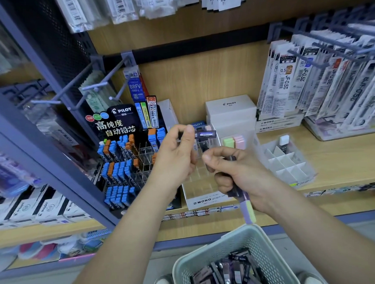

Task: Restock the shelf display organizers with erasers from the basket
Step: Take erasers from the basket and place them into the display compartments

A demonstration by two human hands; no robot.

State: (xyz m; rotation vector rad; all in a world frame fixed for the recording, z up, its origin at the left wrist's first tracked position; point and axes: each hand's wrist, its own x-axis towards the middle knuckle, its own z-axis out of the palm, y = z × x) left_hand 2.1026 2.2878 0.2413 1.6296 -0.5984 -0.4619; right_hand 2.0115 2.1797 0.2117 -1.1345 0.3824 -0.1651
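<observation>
Item: dark purple sleeved eraser [205, 134], pinched in your left hand [178, 155], long axis crosswise, over the clear compartmented shelf organizer [197, 180] (left hand nearer). Your right hand [237, 172] grips a purple-and-yellow eraser bundle [247, 205]; stock remains in the pale green perforated basket [262, 252].

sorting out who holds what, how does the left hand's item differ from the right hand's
The left hand pinches a single dark piece, held level; the right hand grips a bundle pointing down toward the basket. The dark piece shows a purple label; the bundle ends in pastel purple and yellow-green. Both are slim.
</observation>
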